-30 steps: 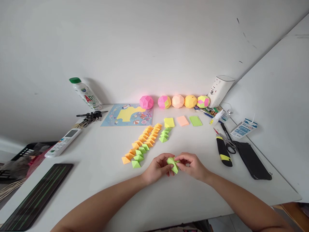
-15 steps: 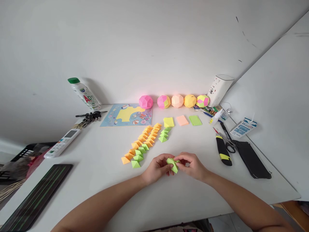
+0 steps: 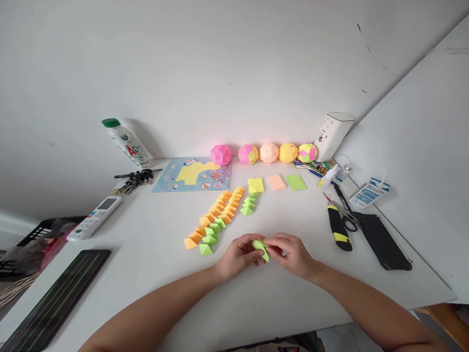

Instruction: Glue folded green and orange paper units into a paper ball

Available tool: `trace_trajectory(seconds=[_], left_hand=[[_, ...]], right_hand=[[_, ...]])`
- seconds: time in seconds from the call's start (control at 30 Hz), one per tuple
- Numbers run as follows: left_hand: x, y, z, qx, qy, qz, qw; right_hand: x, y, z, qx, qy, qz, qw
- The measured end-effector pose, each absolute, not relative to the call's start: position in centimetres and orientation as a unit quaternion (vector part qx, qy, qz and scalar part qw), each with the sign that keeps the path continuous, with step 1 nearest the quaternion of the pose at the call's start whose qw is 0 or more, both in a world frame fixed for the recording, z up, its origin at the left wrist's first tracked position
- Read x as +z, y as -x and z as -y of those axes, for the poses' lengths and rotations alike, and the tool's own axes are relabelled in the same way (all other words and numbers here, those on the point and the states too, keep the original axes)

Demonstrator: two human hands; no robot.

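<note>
A small light-green piece of folded paper (image 3: 261, 249) is between my hands above the front of the white table. My left hand (image 3: 239, 255) is closed on its left side, thumb in front. My right hand (image 3: 289, 250) pinches the right edge of the same paper, fingertips together. Just beyond my hands lie rows of folded orange paper units (image 3: 216, 210) and green paper units (image 3: 210, 239), with a short green row (image 3: 247, 210) beside them. Farther back are stacks of yellow (image 3: 255, 185), peach (image 3: 276, 182) and green (image 3: 296, 182) paper squares.
Several faceted paper balls (image 3: 269, 153) line the wall. A puzzle board (image 3: 172, 178), bottle (image 3: 130, 144), keys (image 3: 134, 181), remote control (image 3: 95, 218) and dark panel (image 3: 54, 300) stand left. A box cutter (image 3: 339, 230), scissors (image 3: 350, 223), black pouch (image 3: 383, 242) and glue bottle (image 3: 327, 178) lie right.
The green paper has turned slightly in my fingers, and my right fingertips have shifted a little on its edge. The things on the table stay where they were.
</note>
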State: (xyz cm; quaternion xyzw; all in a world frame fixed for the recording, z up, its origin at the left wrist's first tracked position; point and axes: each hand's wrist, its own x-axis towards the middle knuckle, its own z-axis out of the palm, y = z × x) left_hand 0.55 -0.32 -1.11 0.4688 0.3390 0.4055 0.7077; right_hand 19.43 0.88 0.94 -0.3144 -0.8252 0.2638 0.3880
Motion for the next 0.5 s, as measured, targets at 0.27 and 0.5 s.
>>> trace_trajectory(seconds=[0.27,0.5], left_hand=[[-1.16,-0.77,0.50,0.414,-0.491,-0.350,0.682],[-1.34,-0.75,0.37,0.416,-0.480,-0.372,0.677]], right_hand=[[0.82,-19.37,-0.63,0.277,0.314,0.829,0.371],[0.49,-19.33,-0.53,0.247,0.324,0.849,0.335]])
